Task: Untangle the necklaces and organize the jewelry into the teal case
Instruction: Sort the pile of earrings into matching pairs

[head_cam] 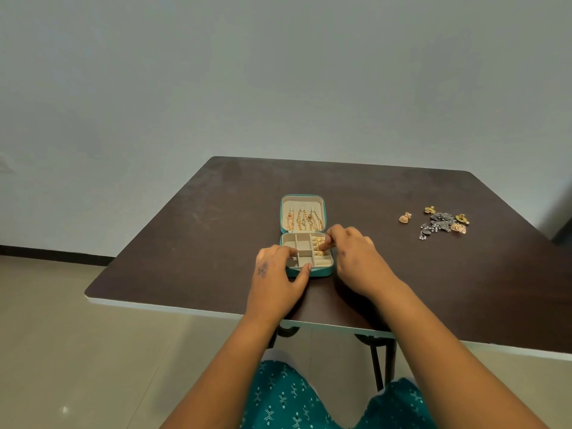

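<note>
Steadying the teal case (322, 271) between curled left hand (276, 274) fingers, apparently to stop sliding, the right hand (356, 255) pinches gold earrings (318, 246) narrowly, seating them in the compartment beneath its fingertips.

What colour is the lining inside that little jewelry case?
Cream or beige, inside the teal jewelry case; the head view shows it plainly.

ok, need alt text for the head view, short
A person's hands work at an open teal case on a dark table: the left hand grips its front left corner, the right hand pinches gold jewelry in a right compartment. Gold necklaces hang in the lid; loose earrings lie far right.
</note>
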